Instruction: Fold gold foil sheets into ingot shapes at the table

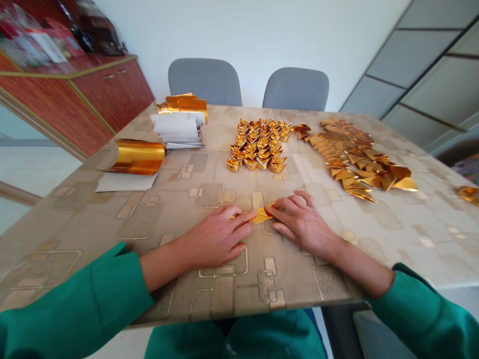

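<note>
A small folded piece of gold foil paper point(263, 215) lies on the table between my two hands. My left hand point(220, 234) presses its left end down with the fingertips, palm turned toward the table. At the other end, the fingers of my right hand point(301, 219) are closed on the paper, the thumb tucked below. Fingers cover both ends, so only the middle strip shows. Beyond my hands stand rows of finished gold paper ingots point(258, 144). To the right spreads a pile of flat, folded gold paper pieces point(352, 154).
Stacked paper sheets point(177, 130) with gold foil stand at the back left. Nearer is a curled gold sheet point(138, 157). The table point(239, 294) has a patterned cover. Two grey chairs point(205, 82) are behind it, and a red-brown cabinet point(101, 94) stands at left.
</note>
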Action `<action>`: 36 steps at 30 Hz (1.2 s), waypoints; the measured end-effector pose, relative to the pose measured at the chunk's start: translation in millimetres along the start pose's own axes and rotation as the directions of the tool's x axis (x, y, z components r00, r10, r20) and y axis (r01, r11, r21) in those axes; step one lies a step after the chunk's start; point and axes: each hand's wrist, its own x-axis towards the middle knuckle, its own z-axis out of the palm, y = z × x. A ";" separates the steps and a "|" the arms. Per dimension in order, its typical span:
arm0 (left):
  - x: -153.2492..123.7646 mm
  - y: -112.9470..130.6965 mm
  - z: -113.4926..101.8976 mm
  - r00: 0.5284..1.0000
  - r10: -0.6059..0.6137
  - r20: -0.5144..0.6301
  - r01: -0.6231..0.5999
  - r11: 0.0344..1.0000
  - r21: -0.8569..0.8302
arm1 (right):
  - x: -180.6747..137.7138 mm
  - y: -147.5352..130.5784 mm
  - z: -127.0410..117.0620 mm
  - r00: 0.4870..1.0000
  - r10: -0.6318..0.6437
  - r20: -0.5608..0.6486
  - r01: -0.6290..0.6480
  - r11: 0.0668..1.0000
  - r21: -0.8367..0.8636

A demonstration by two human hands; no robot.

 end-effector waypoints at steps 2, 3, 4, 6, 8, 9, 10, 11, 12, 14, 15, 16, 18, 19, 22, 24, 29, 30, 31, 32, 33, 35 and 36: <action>-0.4 -1.2 -1.4 1.000 0.003 0.016 -0.003 1.000 -0.005 | -3.8 5.9 -0.3 1.000 0.017 -0.014 -0.017 1.000 0.003; -0.4 -1.7 -2.1 1.000 0.006 0.023 -0.006 1.000 -0.006 | -5.4 8.8 -0.4 0.999 0.028 -0.021 -0.028 1.000 0.006; -0.3 -2.1 -2.5 1.000 0.009 0.027 -0.009 1.000 -0.006 | -6.5 11.3 -0.7 0.999 0.041 -0.030 -0.041 0.999 0.010; 0.1 -2.6 -2.9 1.000 0.016 0.023 -0.016 1.000 -0.004 | -7.0 14.8 -1.4 0.995 0.076 -0.064 -0.075 0.997 0.026; 0.6 -3.1 -2.9 1.000 0.020 0.015 -0.020 1.000 -0.002 | -4.1 15.1 -1.9 0.986 0.119 -0.120 -0.112 0.992 0.060; 0.9 -3.3 -2.8 1.000 0.021 0.012 -0.021 1.000 -0.002 | -1.3 13.9 -1.8 0.981 0.134 -0.144 -0.122 0.989 0.089; 1.1 -3.5 -2.7 1.000 0.022 0.012 -0.022 1.000 -0.001 | 2.4 11.9 -1.3 0.977 0.142 -0.161 -0.124 0.985 0.121; 1.3 -3.7 -2.6 1.000 0.024 0.011 -0.024 1.000 0.000 | 6.6 9.2 -0.3 0.977 0.139 -0.164 -0.114 0.982 0.152; 1.3 -3.7 -2.4 1.000 0.025 0.011 -0.025 1.000 0.002 | 11.0 6.3 1.1 0.981 0.126 -0.151 -0.098 0.979 0.180; 1.1 -3.4 -1.8 1.000 0.021 0.004 -0.021 1.000 0.006 | 18.9 1.0 4.6 0.990 0.092 -0.107 -0.073 0.982 0.172; 0.8 -3.1 -1.2 1.000 0.016 -0.001 -0.016 1.000 0.005 | 21.7 -0.6 6.3 0.993 0.084 -0.083 -0.071 0.987 0.144; 0.6 -2.7 -0.5 1.000 0.009 -0.005 -0.009 1.000 0.003 | 23.4 -1.2 7.8 0.995 0.083 -0.061 -0.076 0.991 0.114; 0.1 -2.4 1.3 1.000 -0.006 -0.012 0.006 1.000 -0.010 | 24.0 0.4 9.2 0.994 0.105 -0.032 -0.102 0.991 0.085; 0.1 -2.8 2.3 1.000 -0.015 -0.018 0.015 1.000 -0.022 | 23.4 2.1 9.2 0.993 0.119 -0.023 -0.116 0.989 0.089; 1.8 -6.4 3.8 0.997 -0.047 -0.055 0.040 0.993 -0.108 | 22.0 6.7 7.6 0.990 0.143 -0.007 -0.142 0.984 0.109; 5.2 -9.6 2.8 0.994 -0.079 -0.080 0.060 0.975 -0.215 | 23.0 7.0 6.5 0.989 0.150 -0.003 -0.149 0.983 0.104; 22.3 -10.7 -3.5 0.925 -0.356 -0.135 0.293 0.891 -0.347 | 26.7 2.6 7.0 0.985 0.171 -0.014 -0.169 0.982 0.084; 26.5 -9.5 -4.4 0.904 -0.408 -0.130 0.351 0.879 -0.321 | 26.7 2.1 7.4 0.985 0.173 -0.025 -0.170 0.982 0.079; 30.4 -8.1 -5.0 0.892 -0.438 -0.116 0.391 0.873 -0.292 | 26.4 2.0 7.7 0.984 0.172 -0.039 -0.168 0.983 0.077; 33.8 -6.6 -5.5 0.886 -0.454 -0.097 0.415 0.868 -0.271 | 26.1 2.0 7.8 0.985 0.166 -0.053 -0.162 0.984 0.080; 36.6 -5.3 -5.8 0.887 -0.456 -0.078 0.424 0.868 -0.259 | 25.7 2.1 7.7 0.986 0.155 -0.065 -0.149 0.985 0.088; 39.8 -3.2 -5.8 0.895 -0.444 -0.047 0.416 0.868 -0.271 | 25.2 2.5 7.0 0.990 0.118 -0.080 -0.108 0.987 0.120; 40.3 -2.5 -5.3 0.898 -0.438 -0.042 0.409 0.866 -0.288 | 25.2 2.6 6.6 0.992 0.096 -0.081 -0.084 0.986 0.141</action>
